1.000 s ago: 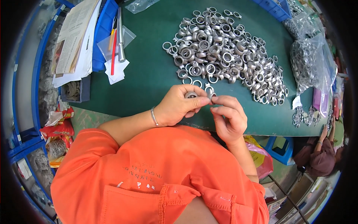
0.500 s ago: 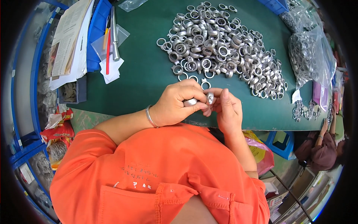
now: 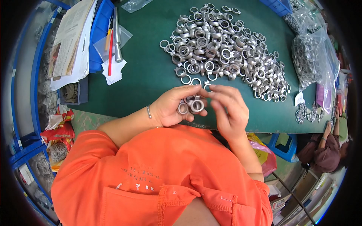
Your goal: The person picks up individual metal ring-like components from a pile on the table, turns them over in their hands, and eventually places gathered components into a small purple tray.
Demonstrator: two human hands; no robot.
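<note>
Your left hand [image 3: 171, 107]: fingers curled, gripping a small cluster of silver metal rings [image 3: 191, 105] between thumb and fingertips, held just above the near edge of the green table [image 3: 151, 71]. A thin bracelet [image 3: 148, 111] sits on that wrist.

Your right hand [image 3: 228, 109]: fingers half spread, fingertips meeting the same rings from the right side; whether it pinches one of them or only touches cannot be told.

Beyond the hands, on the table: a large heap of loose silver rings [image 3: 222, 49], spreading from the centre toward the right. A few single rings [image 3: 190, 80] lie apart at the heap's near edge, just beyond your fingers.

Right edge of the table: clear plastic bags of metal parts [image 3: 313, 56], with a few small packets [image 3: 307, 113] near the table's front corner.

Left side of the table: a blue bin [image 3: 98, 34], a metal rod-like tool [image 3: 117, 37], a red pen [image 3: 110, 56] on clear bags and white paper slips, and a stack of papers [image 3: 69, 37].

Your sleeves and chest: orange shirt [image 3: 151, 177].

Lower right, below table level: a blue stool [image 3: 284, 145] and another person [image 3: 326, 150] seated.
</note>
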